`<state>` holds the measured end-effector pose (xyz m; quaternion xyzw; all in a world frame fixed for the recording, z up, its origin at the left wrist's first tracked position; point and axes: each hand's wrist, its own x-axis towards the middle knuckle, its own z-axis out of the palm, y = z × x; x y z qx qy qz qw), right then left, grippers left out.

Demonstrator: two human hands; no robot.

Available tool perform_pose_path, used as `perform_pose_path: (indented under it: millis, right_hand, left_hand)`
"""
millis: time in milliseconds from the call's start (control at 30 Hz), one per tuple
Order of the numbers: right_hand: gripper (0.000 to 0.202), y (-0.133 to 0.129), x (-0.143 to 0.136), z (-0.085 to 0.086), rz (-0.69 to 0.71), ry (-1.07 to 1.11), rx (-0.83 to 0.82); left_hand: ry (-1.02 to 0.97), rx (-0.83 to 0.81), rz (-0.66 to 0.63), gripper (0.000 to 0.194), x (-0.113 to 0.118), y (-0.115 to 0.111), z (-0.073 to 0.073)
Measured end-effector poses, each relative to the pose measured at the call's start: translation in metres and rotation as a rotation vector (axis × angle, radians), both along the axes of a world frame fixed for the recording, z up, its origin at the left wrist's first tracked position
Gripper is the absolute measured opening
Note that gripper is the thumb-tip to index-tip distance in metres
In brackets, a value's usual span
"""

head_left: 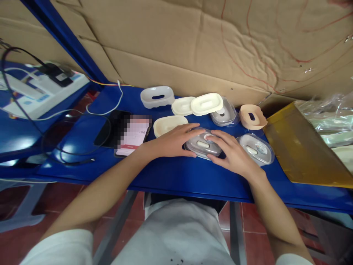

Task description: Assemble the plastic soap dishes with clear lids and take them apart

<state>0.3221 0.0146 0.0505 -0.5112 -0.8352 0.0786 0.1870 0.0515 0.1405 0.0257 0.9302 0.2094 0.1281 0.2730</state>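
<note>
A clear-lidded oval container (202,144) with a pale handle slot and a round sticker lies on the blue table between my hands. My left hand (178,141) curves round its left side, thumb low and fingers over the top edge. On its right side rests my right hand (230,152), with fingertips on the lid near the sticker. Both hands grip the container. A cream oval piece (168,124) lies just behind my left hand. To the right of my right hand sits a similar clear-lidded container (256,149).
Along the back are a grey ring-shaped part (157,97), cream lids (206,103), a grey container (224,112) and a peach part (253,117). A phone (134,135) and cables lie left. A cardboard box (309,147) with wrapped pieces stands right.
</note>
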Motion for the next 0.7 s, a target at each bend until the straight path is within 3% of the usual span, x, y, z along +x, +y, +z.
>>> perform_pose_path:
  millis: [400, 700]
  right_hand:
    - [0.07, -0.002, -0.005, -0.009, 0.031, 0.052, -0.043]
    - [0.088, -0.003, -0.007, -0.011, 0.043, -0.049, -0.088]
  left_hand:
    - [0.067, 0.166, -0.018, 0.091, 0.003, -0.007, -0.001]
    - [0.1, 0.193, -0.01, 0.093, 0.003, -0.009, 0.001]
